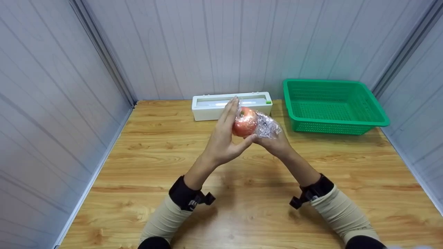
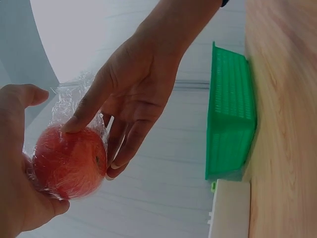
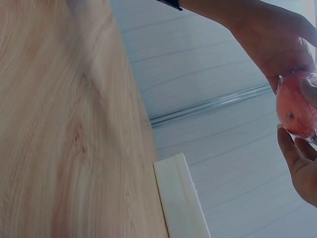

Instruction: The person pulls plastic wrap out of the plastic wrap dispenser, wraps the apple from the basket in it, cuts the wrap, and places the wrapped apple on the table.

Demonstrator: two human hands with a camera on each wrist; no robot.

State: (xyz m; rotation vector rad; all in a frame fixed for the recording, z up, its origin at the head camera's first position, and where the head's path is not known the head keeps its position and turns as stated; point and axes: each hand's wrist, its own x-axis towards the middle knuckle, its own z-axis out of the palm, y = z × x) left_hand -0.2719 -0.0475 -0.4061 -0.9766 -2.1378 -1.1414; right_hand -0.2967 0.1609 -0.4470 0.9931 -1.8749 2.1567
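Observation:
A red apple [image 1: 245, 122] wrapped in clear cling film is held up above the table between both hands. Loose, crumpled film [image 1: 267, 127] bunches out on its right side in the head view. My left hand [image 1: 221, 140] lays its straight fingers and palm along the apple's left side, thumb stretched out below. My right hand [image 2: 141, 84] grips the apple, its thumb on the wrapped skin and its fingers round the far side, as the left wrist view shows. From the head, crumpled film hides part of the right hand. The stem end [image 3: 290, 116] shows through the film.
Behind the hands, a long white dispenser box [image 1: 211, 113] with a clear-topped lid and a green tab stands near the back wall. A green plastic basket [image 1: 342, 127] sits at the back right. Panelled walls [image 1: 221, 45] enclose the wooden table [image 1: 138, 155].

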